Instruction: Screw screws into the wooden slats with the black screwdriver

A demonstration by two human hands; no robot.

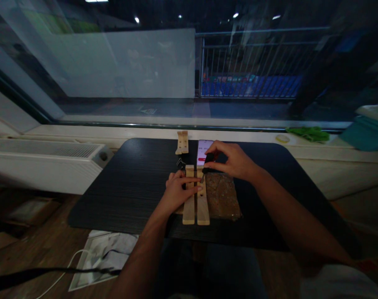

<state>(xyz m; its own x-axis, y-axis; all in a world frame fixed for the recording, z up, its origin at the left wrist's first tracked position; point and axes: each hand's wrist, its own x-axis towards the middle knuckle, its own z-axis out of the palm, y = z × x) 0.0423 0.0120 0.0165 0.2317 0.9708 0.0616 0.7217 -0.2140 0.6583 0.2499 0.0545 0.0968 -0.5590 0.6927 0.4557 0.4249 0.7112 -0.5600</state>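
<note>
Two pale wooden strips lie side by side on a brown cork mat on a dark table. My left hand presses down on the strips with fingers stretched across them. My right hand pinches a small black-handled tool whose tip points down at the right strip's far end. A lit phone lies flat just behind my right hand.
Another pair of wooden pieces lies at the table's far edge, with a small metal clip nearby. A white radiator stands left. A green cloth and tape roll rest on the window sill.
</note>
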